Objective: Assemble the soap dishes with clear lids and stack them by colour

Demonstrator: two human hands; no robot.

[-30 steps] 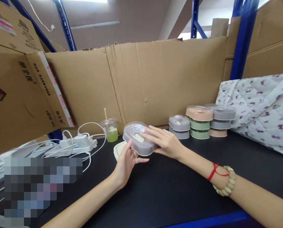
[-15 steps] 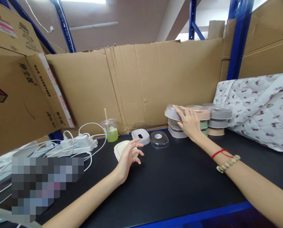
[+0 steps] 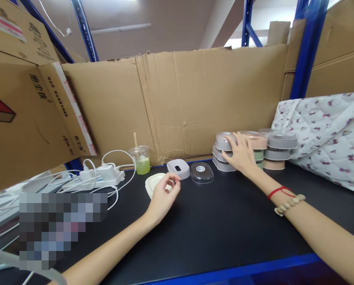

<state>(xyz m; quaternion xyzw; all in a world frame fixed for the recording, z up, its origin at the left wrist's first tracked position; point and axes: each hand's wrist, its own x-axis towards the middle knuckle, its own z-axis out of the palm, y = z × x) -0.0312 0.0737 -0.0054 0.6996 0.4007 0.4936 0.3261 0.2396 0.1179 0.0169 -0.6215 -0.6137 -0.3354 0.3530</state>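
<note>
My right hand (image 3: 242,152) rests with spread fingers against the grey container with a clear lid (image 3: 222,143) on top of the left stack. Its thumb lies lower, in front of the grey container (image 3: 220,153) beneath. Behind that hand, a peach container (image 3: 258,141) and green ones are partly hidden. My left hand (image 3: 164,198) hovers over the black table, fingers curled and thumb near the index tip, with nothing visible in them. Past it lie a cream lid-like piece (image 3: 151,183), a pale grey part with an oval slot (image 3: 181,171) and a clear lid (image 3: 202,174).
A third stack of containers (image 3: 280,153) stands at the right, beside a patterned quilted bag (image 3: 328,134). A cup of green drink with a straw (image 3: 143,164) and a power strip with white cables (image 3: 101,178) sit left. Cardboard (image 3: 200,99) walls the back.
The top grey container, tilted before, now sits level on its stack, with my right hand still at it. My left hand's fingers have curled in from a spread pose. The view has shifted slightly.
</note>
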